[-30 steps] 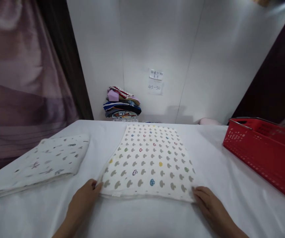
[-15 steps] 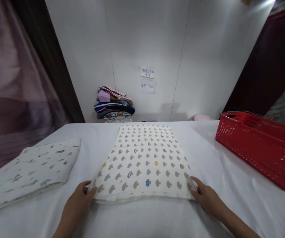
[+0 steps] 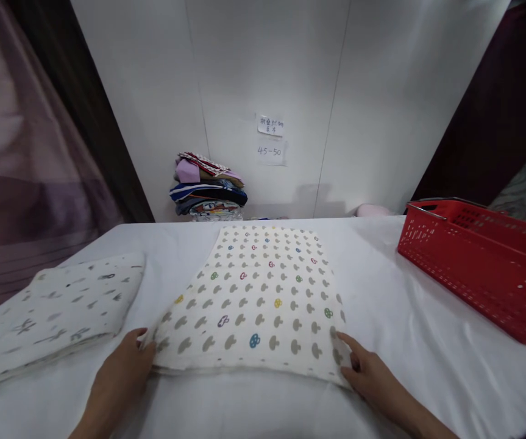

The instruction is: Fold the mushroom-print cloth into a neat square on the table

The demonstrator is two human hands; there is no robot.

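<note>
Between left hand and right hand: mushroom-print cloth!
Near edge: both pinch; straightening, likely; next needs even pull.

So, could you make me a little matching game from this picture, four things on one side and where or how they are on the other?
1. Mushroom-print cloth
2. Basket
3. Left hand
4. Fabric stack

A. At the near left corner of a cloth
B. Beyond the table's far edge
C. Red, with holes in its sides
D. Lying flat, mid-table

Pairs: 1-D, 2-C, 3-A, 4-B
</note>
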